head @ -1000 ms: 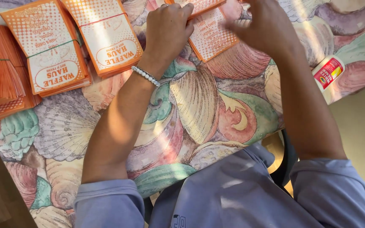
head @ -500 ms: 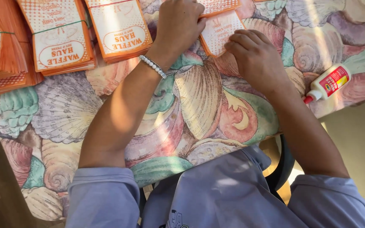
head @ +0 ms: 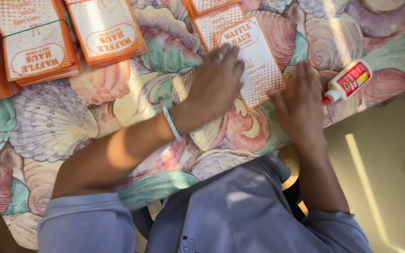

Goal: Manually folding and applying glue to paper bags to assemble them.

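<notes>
A flat orange-and-white paper bag (head: 258, 61) lies on the seashell-patterned tablecloth (head: 71, 122) in front of me. My left hand (head: 214, 84) rests palm down with its fingers on the bag's left edge. My right hand (head: 301, 105) lies flat beside the bag's lower right corner, fingers spread, touching its edge. A beaded bracelet (head: 171, 124) circles my left wrist. More of the same bags (head: 216, 21) lie partly under the top one.
Two banded stacks of orange bags (head: 38, 47) (head: 106, 30) sit at the far left, with more at the left edge. A white glue bottle with a red label (head: 348, 82) lies on its side near the table's right edge. Pale floor (head: 385, 178) lies beyond.
A bag now lies flat in front of me with both hands spread on it; before, the hands were bunched higher over the bags. The view has shifted left and down.
</notes>
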